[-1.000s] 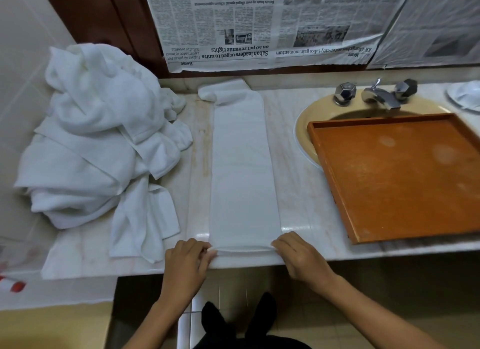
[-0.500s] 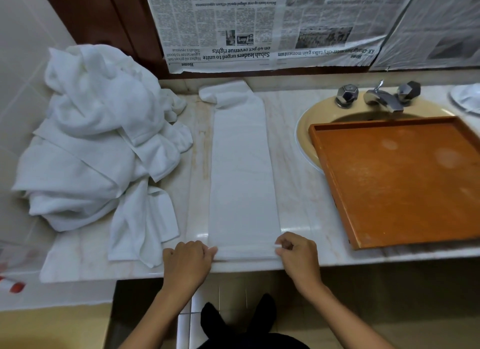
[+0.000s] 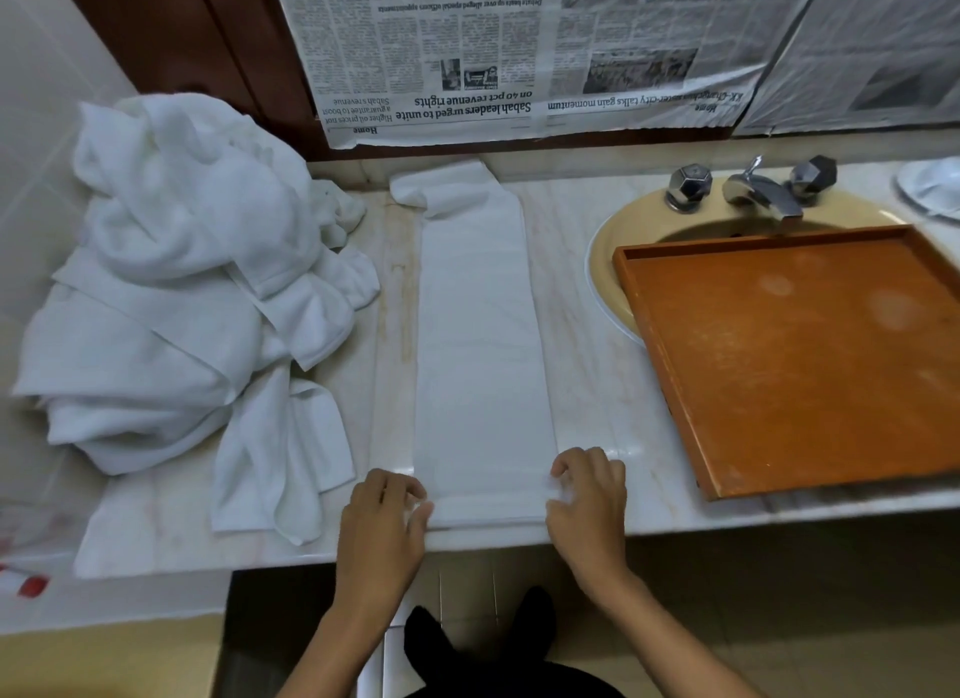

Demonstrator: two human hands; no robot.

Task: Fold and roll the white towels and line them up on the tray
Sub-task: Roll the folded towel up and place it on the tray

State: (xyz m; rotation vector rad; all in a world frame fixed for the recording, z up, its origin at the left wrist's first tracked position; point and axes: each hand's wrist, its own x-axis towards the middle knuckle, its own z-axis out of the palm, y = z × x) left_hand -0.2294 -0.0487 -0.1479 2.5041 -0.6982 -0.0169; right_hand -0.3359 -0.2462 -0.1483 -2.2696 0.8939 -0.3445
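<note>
Clamped on near corners of long folded white towel strip (image 3: pixel 480 359): left grip (image 3: pixel 382 515), right grip (image 3: pixel 587 500) (towel flat on pale marble surface (image 3: pixel 587 385)); orange wooden tray (image 3: pixel 805 359) right of right grip.

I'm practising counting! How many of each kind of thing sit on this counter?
Flat folded towel: 1
Heap of towels: 1, towels inside uncountable
Orange tray: 1
Tap knobs: 2
Tap spout: 1
White dish: 1
Total: 7
</note>
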